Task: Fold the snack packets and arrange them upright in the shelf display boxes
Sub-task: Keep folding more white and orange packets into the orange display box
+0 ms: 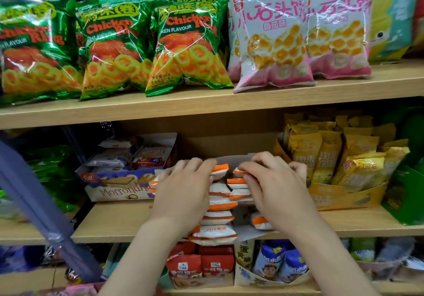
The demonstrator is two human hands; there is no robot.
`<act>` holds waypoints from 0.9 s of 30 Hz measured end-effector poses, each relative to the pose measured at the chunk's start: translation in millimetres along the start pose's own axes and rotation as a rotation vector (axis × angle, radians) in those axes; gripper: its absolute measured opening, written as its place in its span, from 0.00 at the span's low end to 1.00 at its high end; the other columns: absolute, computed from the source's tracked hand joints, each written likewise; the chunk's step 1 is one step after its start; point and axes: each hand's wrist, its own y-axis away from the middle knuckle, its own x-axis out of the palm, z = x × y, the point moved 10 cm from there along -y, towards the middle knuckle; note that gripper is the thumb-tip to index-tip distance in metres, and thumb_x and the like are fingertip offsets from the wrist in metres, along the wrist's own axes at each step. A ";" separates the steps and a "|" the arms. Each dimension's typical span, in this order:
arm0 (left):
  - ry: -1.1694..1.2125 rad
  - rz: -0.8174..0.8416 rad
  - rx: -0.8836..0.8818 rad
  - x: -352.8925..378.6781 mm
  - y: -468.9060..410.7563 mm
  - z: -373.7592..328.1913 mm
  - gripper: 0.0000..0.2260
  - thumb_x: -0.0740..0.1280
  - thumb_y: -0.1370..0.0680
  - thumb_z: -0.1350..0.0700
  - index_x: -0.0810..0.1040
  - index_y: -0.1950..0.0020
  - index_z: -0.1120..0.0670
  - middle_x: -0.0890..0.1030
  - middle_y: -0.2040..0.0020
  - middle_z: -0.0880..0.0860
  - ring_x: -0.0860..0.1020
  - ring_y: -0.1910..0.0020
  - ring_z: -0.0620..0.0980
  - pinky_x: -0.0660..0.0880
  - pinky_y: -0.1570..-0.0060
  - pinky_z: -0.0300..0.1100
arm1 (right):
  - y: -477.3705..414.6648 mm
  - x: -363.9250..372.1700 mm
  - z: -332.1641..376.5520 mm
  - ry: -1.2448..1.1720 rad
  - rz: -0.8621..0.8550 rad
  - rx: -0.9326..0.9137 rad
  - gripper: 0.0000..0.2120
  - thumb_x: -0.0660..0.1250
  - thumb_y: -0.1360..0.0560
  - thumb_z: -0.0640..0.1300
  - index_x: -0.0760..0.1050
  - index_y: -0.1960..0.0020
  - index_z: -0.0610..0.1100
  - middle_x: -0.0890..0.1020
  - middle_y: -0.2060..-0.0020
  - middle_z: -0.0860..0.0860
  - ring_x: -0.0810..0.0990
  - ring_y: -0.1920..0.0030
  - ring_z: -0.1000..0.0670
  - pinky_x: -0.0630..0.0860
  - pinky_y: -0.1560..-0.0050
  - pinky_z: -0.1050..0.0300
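left hand point(183, 188) flat on white-and-orange packets point(219, 204) | right hand point(273, 185) pinches top packet point(238, 171) | grey box point(231, 158), middle shelf point(114, 224)

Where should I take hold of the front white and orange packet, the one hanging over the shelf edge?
Grip the front packet by its two short side ends, coming from the front and slightly above. It lies flat and wide at the shelf lip, nearest you, with both ends showing below the left hand and right hand. Its back edge is tucked under the row behind.

Matt pale wood-look shelf point(119, 223); glossy crinkled foil chicken-ring bags point(114, 48); smooth white-and-orange plastic packets point(218, 204); matt grey cardboard display box point(234, 159).
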 end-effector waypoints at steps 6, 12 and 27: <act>0.123 -0.240 0.020 -8.1 -1.6 5.6 0.14 0.55 0.18 0.55 0.70 0.33 0.49 0.77 0.43 0.50 0.74 0.43 0.53 0.71 0.44 0.49 | -2.5 1.2 -7.1 -0.038 -0.042 0.073 0.06 0.73 0.28 0.41 0.82 0.55 0.51 0.83 0.57 0.55 0.81 0.55 0.49 0.57 0.55 0.51; 0.444 -0.746 0.378 -88.7 49.9 -23.3 0.12 0.55 0.16 0.53 0.69 0.36 0.56 0.72 0.42 0.54 0.73 0.45 0.52 0.71 0.45 0.38 | -13.8 11.6 -18.0 -0.036 0.030 0.162 0.08 0.62 0.21 0.45 0.80 0.49 0.50 0.82 0.57 0.53 0.79 0.53 0.47 0.60 0.52 0.52; 0.301 -0.351 0.474 -66.6 40.1 -63.3 0.17 0.60 0.23 0.60 0.72 0.34 0.55 0.79 0.46 0.54 0.77 0.52 0.51 0.77 0.56 0.47 | -23.3 21.5 -28.1 -0.263 0.283 0.165 0.12 0.63 0.21 0.48 0.77 0.39 0.50 0.83 0.48 0.51 0.80 0.47 0.48 0.77 0.46 0.46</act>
